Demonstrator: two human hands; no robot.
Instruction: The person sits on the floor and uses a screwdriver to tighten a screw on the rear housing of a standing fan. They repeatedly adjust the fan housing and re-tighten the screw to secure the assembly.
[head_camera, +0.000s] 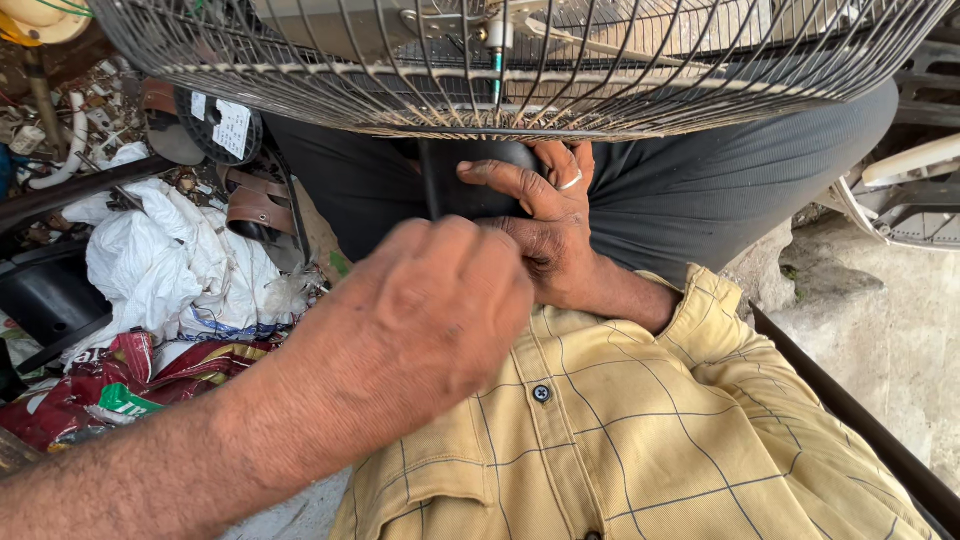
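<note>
Directly ahead: a black motor housing (470, 175) sits in the person's lap, under the wire fan guard (520, 70) that spans the top of the view.
Direction from hands: the housing lies just beyond both hands, toward the fan guard; the right hand is on it, the left hand is just short of it.
Long axis: the housing looks to run from the lap up toward the guard's hub, but most of it is hidden, so I cannot tell for sure.
Right hand (545, 225): closed around the housing's right side, thumb laid across the front, fingers curled over the top edge; a pale ring shows on one finger.
Left hand (420, 320): seen from the back, fingers curled inward and bunched against the right hand near the housing's lower edge; whether it pinches anything small is hidden by its own knuckles, so I cannot tell.
Nearer hand: the right, already in contact.
Fan guard: rim touching or just above the housing, a metal hub with a green-tipped shaft at its centre.
Body: dark trousers under the housing, a yellow checked shirt (640, 430) in the foreground.
Left surroundings: white sacks (160, 260), a red printed bag (110, 390), a brown strap and scattered scrap on the ground.
</note>
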